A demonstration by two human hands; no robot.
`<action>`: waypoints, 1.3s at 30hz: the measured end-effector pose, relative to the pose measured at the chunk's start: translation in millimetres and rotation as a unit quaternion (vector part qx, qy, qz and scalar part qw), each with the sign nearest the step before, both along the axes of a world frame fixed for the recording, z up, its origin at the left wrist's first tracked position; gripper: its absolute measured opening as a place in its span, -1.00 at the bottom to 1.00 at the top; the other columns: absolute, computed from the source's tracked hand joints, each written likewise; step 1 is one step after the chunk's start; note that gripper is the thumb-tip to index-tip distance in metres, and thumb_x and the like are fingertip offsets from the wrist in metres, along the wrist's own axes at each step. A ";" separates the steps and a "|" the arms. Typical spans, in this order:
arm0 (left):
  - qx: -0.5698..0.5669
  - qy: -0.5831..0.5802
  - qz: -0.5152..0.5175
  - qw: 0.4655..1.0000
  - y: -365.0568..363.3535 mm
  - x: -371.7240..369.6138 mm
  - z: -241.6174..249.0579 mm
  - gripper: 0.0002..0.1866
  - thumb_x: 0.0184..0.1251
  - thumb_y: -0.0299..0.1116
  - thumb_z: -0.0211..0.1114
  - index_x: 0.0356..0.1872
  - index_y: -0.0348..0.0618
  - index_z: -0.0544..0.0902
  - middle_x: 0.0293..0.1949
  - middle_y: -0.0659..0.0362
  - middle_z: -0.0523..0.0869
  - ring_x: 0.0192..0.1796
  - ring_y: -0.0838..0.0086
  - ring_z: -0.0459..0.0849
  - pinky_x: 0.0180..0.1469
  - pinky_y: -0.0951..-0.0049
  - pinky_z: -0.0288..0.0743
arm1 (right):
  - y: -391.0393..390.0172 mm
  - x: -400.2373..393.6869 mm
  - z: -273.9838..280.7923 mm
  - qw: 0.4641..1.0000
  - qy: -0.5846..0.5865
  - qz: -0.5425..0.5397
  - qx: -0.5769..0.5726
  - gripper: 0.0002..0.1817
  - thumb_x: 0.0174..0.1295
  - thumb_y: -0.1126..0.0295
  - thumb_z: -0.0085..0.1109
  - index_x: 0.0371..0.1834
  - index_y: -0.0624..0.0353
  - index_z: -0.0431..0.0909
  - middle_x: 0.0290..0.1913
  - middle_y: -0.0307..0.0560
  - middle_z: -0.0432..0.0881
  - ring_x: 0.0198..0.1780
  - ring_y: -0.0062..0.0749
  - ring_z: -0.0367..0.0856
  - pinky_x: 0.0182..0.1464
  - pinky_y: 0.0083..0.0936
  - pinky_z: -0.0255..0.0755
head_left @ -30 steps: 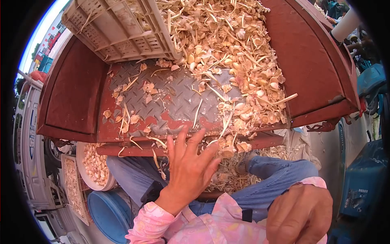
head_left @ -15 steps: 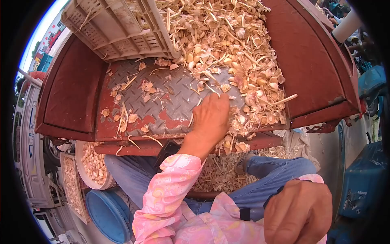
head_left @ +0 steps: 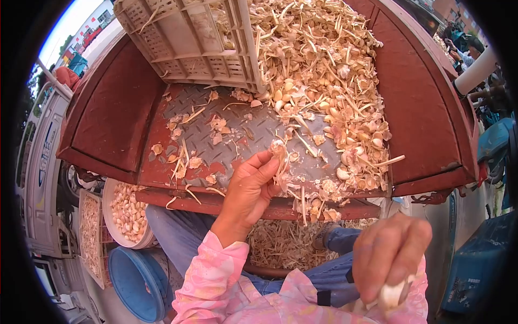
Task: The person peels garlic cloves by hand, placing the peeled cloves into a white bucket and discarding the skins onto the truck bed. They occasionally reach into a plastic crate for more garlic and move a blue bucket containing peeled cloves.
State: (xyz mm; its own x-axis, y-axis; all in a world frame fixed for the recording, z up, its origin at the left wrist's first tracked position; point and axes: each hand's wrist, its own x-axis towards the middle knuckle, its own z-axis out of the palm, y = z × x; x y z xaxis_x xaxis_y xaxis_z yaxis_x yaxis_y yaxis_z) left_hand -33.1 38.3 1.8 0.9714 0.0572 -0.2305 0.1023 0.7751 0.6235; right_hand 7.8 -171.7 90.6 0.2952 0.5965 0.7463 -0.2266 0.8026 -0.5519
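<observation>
Watching from my end, I see the left hand (head_left: 248, 186) angled up and to the right, its wrist clear of the pink sleeve (head_left: 213, 275). I have thumb and forefinger pinched together on a papery garlic piece (head_left: 278, 156), the other fingers curled in below. That piece appears against the diamond-plate floor (head_left: 264, 127) near the front edge of the red cart bed (head_left: 426, 108); I cannot tell how high above the floor it sits.

My right hand (head_left: 393, 259) is low on the right, back of the hand upward, fingers bent down and closed on a whitish garlic piece (head_left: 393, 294). Blur hides whether that is a bulb or a clove.

Beyond the left hand, the garlic heap (head_left: 318, 70) spreads along the bed's right side, beside a tilted plastic crate (head_left: 189, 40). Lower left, I have a white bucket (head_left: 107, 202) of cloves just above a blue bucket (head_left: 121, 281).
</observation>
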 end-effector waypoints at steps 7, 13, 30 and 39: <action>0.068 -0.008 0.026 0.997 -25.6 -10.4 -5.3 -0.73 0.30 -0.40 0.24 -0.01 -0.24 0.51 -0.22 0.20 0.67 -0.28 0.66 0.63 -0.33 0.74 0.50 | 28.9 31.0 -57.3 0.858 0.007 -0.319 -0.403 -0.72 0.25 0.33 0.18 -0.15 0.30 0.39 -0.36 -0.11 0.56 -0.39 -0.50 0.54 -0.49 -0.58 0.35; 0.137 -0.048 0.004 0.989 -27.9 -21.7 -6.6 -0.78 0.28 -0.44 0.26 -0.09 -0.26 0.52 -0.31 0.28 0.64 -0.40 0.76 0.52 -0.40 0.80 0.33 | 39.9 30.3 -67.3 0.801 -0.138 -0.348 -0.468 -0.77 0.23 0.30 0.19 -0.30 0.26 0.45 -0.47 -0.10 0.51 -0.44 -0.57 0.46 -0.41 -0.55 0.34; -0.065 -0.073 -0.100 0.990 -22.9 -55.6 22.5 -0.72 0.37 -0.26 0.16 -0.09 -0.30 0.50 -0.38 0.13 0.51 -0.46 0.62 0.35 -0.43 0.68 0.27 | 20.3 43.1 -63.5 0.545 -0.434 -0.413 -0.586 -0.71 0.22 0.13 0.14 -0.28 0.14 0.49 -0.55 0.09 0.56 -0.43 -0.02 0.60 -0.43 -0.23 0.39; -0.178 -0.353 -0.245 0.885 -94.2 -103.1 99.4 -0.77 0.41 -0.39 0.08 -0.16 -0.39 0.59 -0.25 0.05 0.64 -0.22 0.31 0.61 -0.19 0.45 0.44 | 3.5 58.6 -70.9 0.549 -0.290 -0.573 -0.535 -0.88 0.19 0.39 0.12 -0.36 0.19 0.43 -0.57 0.04 0.53 -0.46 0.02 0.55 -0.41 -0.22 0.35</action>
State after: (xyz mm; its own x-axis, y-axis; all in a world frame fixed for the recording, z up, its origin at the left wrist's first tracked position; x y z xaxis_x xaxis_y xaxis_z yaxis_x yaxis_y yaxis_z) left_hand -136.1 -56.0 101.2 0.7684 -0.3646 0.5260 0.1620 0.9059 0.3913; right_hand 66.4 -168.2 19.7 0.8320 0.4555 0.3167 0.5516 -0.6187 -0.5593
